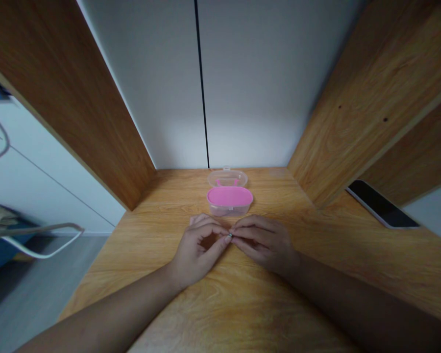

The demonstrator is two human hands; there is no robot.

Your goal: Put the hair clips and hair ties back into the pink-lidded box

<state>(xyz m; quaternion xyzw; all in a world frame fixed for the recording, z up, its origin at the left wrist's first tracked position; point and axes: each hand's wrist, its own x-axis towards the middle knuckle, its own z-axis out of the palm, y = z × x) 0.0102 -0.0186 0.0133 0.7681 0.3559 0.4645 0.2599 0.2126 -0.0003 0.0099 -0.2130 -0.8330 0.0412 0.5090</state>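
A: Doing what with the left hand, just left of the frame's lower middle?
B: Pinching a tiny object between thumb and forefinger, curling the remaining fingers loosely beyond.
A: And doing what with the right hand?
B: Gripping the same tiny object from the right, with thumb and fingers bunched, touching the left hand tip to tip.
A: Holding it where?
B: Holding it just below the centre of the frame, over the wooden surface. Showing only as a pale glint, being too small to name.
A: Seeing anything just beyond the fingertips?
B: Looking at a clear oval box with a pink cover, standing near the centre of the frame. Also noticing a clear lid lying open behind it.
A: Spotting more toward the right of the frame?
B: Spotting a flat, dark-faced device lying on the surface, near a wooden board slanting into the upper right.
A: And toward the left?
B: Finding a cable looping at the lower left, above a grey floor.
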